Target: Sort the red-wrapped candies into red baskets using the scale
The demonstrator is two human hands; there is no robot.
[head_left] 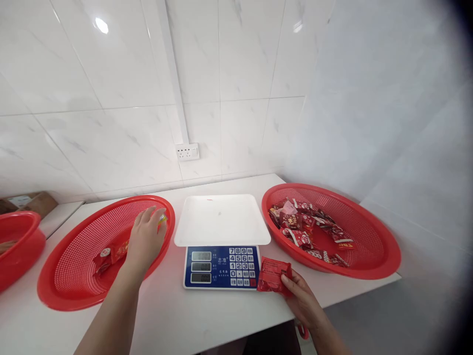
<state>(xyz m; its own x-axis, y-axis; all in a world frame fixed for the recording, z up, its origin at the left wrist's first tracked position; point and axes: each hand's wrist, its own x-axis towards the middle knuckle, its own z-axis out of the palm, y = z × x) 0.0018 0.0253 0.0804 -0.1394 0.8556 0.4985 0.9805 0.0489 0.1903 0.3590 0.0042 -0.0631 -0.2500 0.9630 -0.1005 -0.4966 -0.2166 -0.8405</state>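
My left hand (148,236) is over the left red basket (79,244), its fingers curled around a small shiny yellow-green packet (162,220) that shows only in part. Below it, a few red wrapped packets (105,259) lie in that basket. My right hand (301,296) pinches a red packet (273,275) by its right side, in front of the scale's lower right corner. Between the hands stands a digital scale with a blue keypad panel (221,278) and a white weighing tray (222,219). On the tray I see only a thin red mark.
The right red basket (369,231) holds several red and dark red packets (295,222). Part of another red basin (22,236) stands at the far left, before a brown box (40,203). A socket (187,152) sits on the tiled wall behind the white table (218,315).
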